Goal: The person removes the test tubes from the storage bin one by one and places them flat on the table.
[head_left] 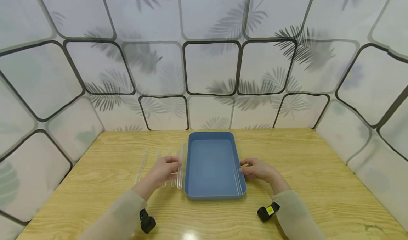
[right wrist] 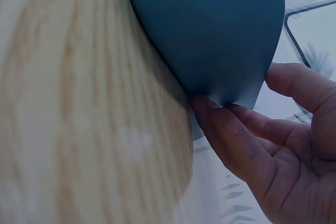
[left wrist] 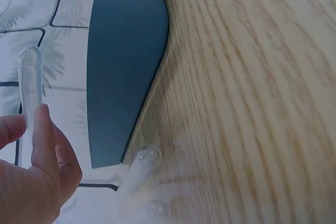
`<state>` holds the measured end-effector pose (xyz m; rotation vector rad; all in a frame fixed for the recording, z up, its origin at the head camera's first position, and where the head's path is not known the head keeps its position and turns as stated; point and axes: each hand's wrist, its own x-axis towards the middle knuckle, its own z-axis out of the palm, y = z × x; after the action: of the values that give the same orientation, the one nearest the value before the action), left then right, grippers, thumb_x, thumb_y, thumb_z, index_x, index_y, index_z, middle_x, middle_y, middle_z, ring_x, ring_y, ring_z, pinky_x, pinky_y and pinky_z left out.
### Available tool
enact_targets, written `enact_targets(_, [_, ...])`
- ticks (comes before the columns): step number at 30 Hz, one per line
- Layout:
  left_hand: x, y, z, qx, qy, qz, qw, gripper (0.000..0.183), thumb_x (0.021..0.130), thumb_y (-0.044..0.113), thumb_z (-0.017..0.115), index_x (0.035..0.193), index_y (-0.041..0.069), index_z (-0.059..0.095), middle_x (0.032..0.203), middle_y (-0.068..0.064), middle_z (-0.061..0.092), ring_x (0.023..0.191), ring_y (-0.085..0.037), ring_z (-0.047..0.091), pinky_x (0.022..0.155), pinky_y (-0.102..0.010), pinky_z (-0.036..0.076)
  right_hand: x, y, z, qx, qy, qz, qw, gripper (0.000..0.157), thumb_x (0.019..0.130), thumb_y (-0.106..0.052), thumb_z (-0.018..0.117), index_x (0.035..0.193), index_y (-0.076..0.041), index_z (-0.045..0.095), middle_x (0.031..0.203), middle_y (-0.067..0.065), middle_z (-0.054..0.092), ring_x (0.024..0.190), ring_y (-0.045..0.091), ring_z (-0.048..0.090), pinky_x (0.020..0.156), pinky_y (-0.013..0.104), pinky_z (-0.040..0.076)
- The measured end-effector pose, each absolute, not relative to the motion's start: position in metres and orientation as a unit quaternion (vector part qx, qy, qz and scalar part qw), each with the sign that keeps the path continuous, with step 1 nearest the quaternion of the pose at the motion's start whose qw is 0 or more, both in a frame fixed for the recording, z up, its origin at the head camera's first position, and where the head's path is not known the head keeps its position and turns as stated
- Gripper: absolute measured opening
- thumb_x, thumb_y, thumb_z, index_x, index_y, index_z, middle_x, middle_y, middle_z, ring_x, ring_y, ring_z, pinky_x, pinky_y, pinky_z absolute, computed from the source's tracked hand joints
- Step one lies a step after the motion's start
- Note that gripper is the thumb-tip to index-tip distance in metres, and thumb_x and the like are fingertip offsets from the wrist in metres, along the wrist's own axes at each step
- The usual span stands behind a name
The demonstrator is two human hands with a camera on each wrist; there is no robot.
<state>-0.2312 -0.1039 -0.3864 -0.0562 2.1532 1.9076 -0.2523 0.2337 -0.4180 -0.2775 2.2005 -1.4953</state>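
My left hand (head_left: 164, 169) pinches a clear test tube (head_left: 180, 178) just left of the blue tray (head_left: 215, 198). The left wrist view shows this tube raised off the table, its rounded end (left wrist: 30, 59) past the fingertips. My right hand (head_left: 259, 169) grips the tray's right wall, with fingertips on the outer side (right wrist: 220, 40) and the thumb at the rim. Inside the tray, along its right wall, lies a clear tube (head_left: 237, 179); whether there is a second beside it I cannot tell. Several more clear tubes (head_left: 141, 167) lie on the table under and around my left hand.
The tray stands on a light wood table (head_left: 287, 148). A patterned curtain (head_left: 210, 70) rises behind the table and along both sides. Each wrist wears a small black camera (head_left: 147, 221).
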Motion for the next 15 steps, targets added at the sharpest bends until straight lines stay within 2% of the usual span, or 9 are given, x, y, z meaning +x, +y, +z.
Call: enact_targets(15, [-0.228, -0.134, -0.389, -0.019, 0.745, 0.653, 0.135, 0.033, 0.090, 0.010, 0.050, 0.116, -0.010, 0.045, 0.092, -0.009, 0.052, 0.072, -0.012, 0.051, 0.063, -0.025, 0.049, -0.251, 0.233, -0.416, -0.099, 0.794, -0.551, 0.235, 0.052, 0.086, -0.013, 0.056, 0.123, 0.017, 0.035, 0.106, 0.020, 0.055, 0.092, 0.025, 0.057, 0.078, 0.038, 0.048])
